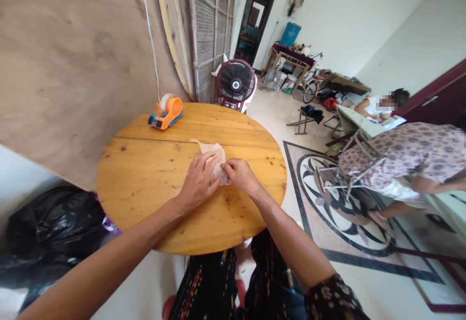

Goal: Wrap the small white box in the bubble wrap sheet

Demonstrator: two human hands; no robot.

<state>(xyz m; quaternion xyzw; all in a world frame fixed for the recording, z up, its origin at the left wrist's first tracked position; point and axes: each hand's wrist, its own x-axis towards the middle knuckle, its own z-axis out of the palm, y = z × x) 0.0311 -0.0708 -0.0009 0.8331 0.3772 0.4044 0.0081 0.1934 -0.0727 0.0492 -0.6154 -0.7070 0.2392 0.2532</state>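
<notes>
- Where the bottom of the frame cuts off the wearer's lap, dark patterned trousers (pixel 207 286) show, with a black floral sleeve (pixel 335 298) at lower right.
- Near the centre, the right hand (pixel 240 174) has thumb and forefinger drawn narrow, pinching the edge of a thin pale pink sheet (pixel 215 151).
- Beside it, the left hand (pixel 199 174) lies over the same sheet, fingers stretched forward; whether they grip it or only press, I cannot tell.
- The sheet, crumpled under the hands, lies on a round wooden table (pixel 145 169), one pointed corner towards the upper left; cloth or film, I cannot tell.
- At lower left, beside the table, sits a black plastic bag (pixel 54 223).
- On the table's upper-left part stands an orange tape dispenser (pixel 175 109), well apart from the hands.
- Just beyond the table's top edge is an electric fan (pixel 236 84).
- At right, a person in a floral top (pixel 418 155) sits on a folding chair; farther back, another person (pixel 376 109) is at a pale table.
- In the upper middle distance are a bicycle (pixel 310 91) and a blue bin (pixel 290 33).
</notes>
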